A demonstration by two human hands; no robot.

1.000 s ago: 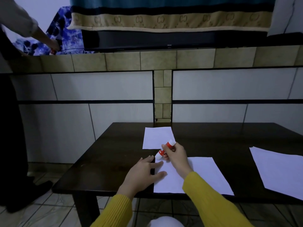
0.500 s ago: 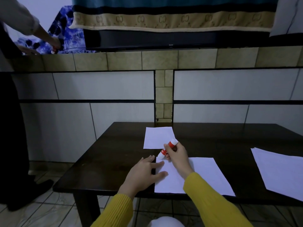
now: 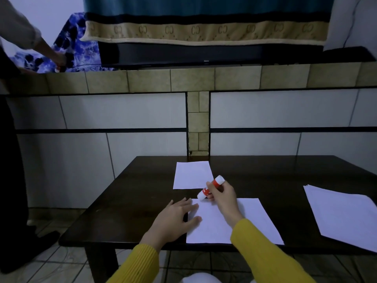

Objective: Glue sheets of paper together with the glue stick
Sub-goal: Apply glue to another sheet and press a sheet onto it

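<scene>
A white sheet of paper [image 3: 253, 221] lies at the near edge of the dark wooden table [image 3: 126, 197]. My right hand [image 3: 223, 196] grips a red and white glue stick [image 3: 210, 187], tilted, with its lower tip touching the sheet's far left corner. My left hand [image 3: 175, 219] lies flat with fingers spread, pressing the sheet's left edge. A smaller white sheet [image 3: 191, 174] rests farther back on the table.
A stack of white sheets [image 3: 342, 215] sits at the table's right side. Another person [image 3: 12, 160] stands at the left, their hand on a tiled ledge [image 3: 193, 78]. A tiled wall rises behind the table.
My right hand has slid the glue stick a little to the right along the sheet's far edge. My left hand has stayed on the sheet's left edge.
</scene>
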